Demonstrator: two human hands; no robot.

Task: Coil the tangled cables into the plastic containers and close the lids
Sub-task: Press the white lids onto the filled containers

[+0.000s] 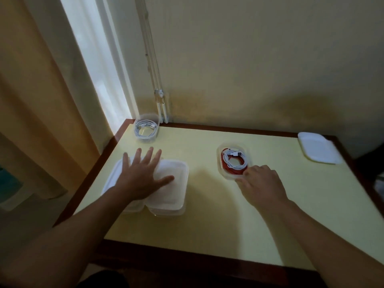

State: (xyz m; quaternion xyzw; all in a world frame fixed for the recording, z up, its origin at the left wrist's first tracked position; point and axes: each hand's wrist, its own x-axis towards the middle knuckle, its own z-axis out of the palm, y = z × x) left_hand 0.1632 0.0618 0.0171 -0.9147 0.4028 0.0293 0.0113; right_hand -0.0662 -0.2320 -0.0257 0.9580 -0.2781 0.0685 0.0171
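Note:
Two lidded plastic containers [172, 192] stand side by side at the table's left. My left hand [141, 173] lies flat on their lids with fingers spread. An open clear container [220, 161] at centre right holds a coiled white cable [234, 161] over a red cable [225, 168]. My right hand [261, 181] touches that container's near rim, fingers curled over the edge. Another open container [146, 127] with a coiled white cable stands at the far left corner. A loose white lid [319, 147] lies at the far right.
The yellow tabletop [207, 215] has a dark wooden edge. A wall runs behind it, with a curtain and window at the left. White conduit runs down the wall behind the far container.

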